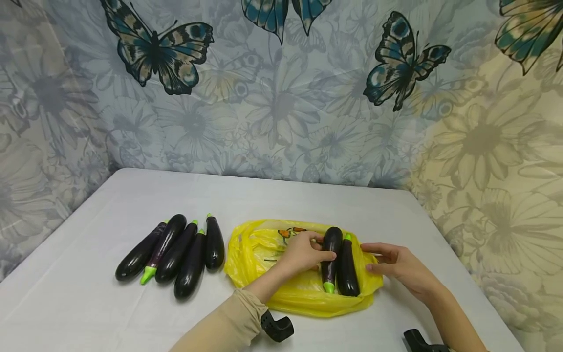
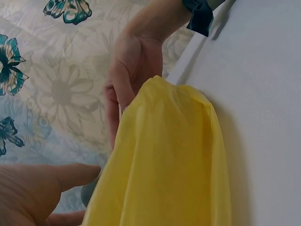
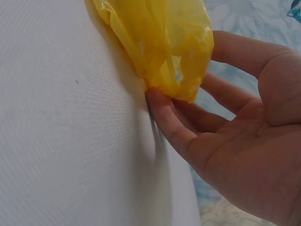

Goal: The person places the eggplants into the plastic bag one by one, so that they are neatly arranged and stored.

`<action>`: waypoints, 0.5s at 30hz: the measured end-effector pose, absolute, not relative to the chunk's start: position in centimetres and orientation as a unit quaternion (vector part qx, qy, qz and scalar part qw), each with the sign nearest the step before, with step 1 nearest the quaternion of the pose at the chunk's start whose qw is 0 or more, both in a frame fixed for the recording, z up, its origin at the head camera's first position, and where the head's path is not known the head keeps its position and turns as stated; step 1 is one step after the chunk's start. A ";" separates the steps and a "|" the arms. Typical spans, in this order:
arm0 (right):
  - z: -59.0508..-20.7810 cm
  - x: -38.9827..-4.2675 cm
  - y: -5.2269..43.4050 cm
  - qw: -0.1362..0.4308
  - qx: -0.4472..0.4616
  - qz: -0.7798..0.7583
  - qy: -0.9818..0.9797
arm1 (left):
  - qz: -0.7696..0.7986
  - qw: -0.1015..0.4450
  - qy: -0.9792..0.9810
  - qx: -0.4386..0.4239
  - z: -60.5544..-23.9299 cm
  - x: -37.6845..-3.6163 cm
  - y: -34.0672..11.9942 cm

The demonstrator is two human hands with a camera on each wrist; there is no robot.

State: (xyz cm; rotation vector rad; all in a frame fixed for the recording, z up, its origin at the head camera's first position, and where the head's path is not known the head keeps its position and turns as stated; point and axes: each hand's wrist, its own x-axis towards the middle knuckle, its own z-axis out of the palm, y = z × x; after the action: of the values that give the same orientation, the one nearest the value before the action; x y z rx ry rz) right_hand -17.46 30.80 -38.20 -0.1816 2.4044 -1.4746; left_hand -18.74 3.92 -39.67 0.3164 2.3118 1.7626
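Our left hand (image 1: 303, 254) grips an eggplant (image 1: 331, 254) on the yellow bag (image 1: 264, 249) at centre frame. Our right hand (image 1: 396, 264), fingers relaxed and straight, touches the bag's right edge.

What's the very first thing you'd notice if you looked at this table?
The bright yellow plastic bag in the middle of the white table, with two dark eggplants lying on it between the left hand and right hand. To its left lies a row of five more eggplants. Behind hangs a butterfly curtain.
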 end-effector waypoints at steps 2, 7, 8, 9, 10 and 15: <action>-38.3 -17.4 30.8 0.156 -0.059 -0.513 0.842 | 0.600 0.103 0.786 0.111 -39.7 -18.6 3.9; -38.2 -17.4 30.8 0.156 -0.061 -0.512 0.843 | 0.607 0.103 0.781 0.105 -39.6 -18.6 4.0; -38.2 -17.4 30.8 0.156 -0.063 -0.513 0.842 | 0.608 0.102 0.780 0.103 -39.6 -18.6 3.9; -38.2 -17.4 30.8 0.155 -0.065 -0.514 0.841 | 0.609 0.102 0.780 0.101 -39.5 -18.7 3.9; -38.2 -17.4 30.8 0.154 -0.067 -0.513 0.841 | 0.610 0.102 0.780 0.100 -39.5 -18.7 3.9; -38.2 -17.6 30.8 0.156 -0.062 -0.509 0.844 | 0.610 0.106 0.779 0.097 -39.4 -18.8 3.9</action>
State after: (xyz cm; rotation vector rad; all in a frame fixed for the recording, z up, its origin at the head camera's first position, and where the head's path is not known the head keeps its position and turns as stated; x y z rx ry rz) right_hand -17.56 30.82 -38.16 -0.1778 2.4179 -1.4561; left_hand -18.80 3.95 -39.38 0.2858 2.2949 1.7982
